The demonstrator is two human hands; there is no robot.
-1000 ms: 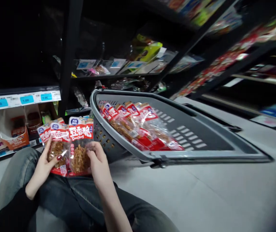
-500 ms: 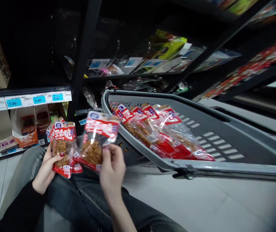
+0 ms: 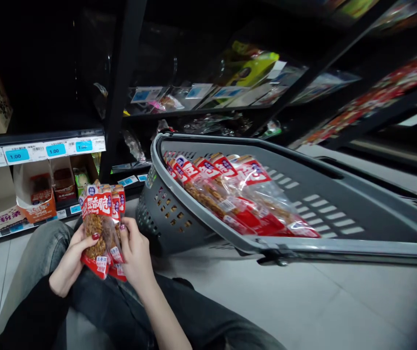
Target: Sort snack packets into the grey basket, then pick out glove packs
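Observation:
Several red-topped clear snack packets (image 3: 98, 206) with brown crunchy pieces are fanned together above my lap. My left hand (image 3: 70, 260) is closed on their left side, thumb across the front packet. On the right edge of the same bunch, my right hand (image 3: 135, 253) pinches a packet at the back; its other fingers are partly hidden. To the right stands a grey shopping basket (image 3: 208, 233), where more packets of the same kind (image 3: 226, 194) lie overlapping in a slanted row against the near left side.
Black store shelves (image 3: 120, 92) rise in front. Price labels (image 3: 53, 149) line the left shelf edge, above open cartons (image 3: 35, 192) of small packs. Bagged goods (image 3: 252, 70) lie on shelves behind the basket. Pale floor tiles (image 3: 303, 301) show at the lower right.
My right hand has moved left with the packet it held apart, bringing it against the bunch in my left hand. The packets in the basket look the same.

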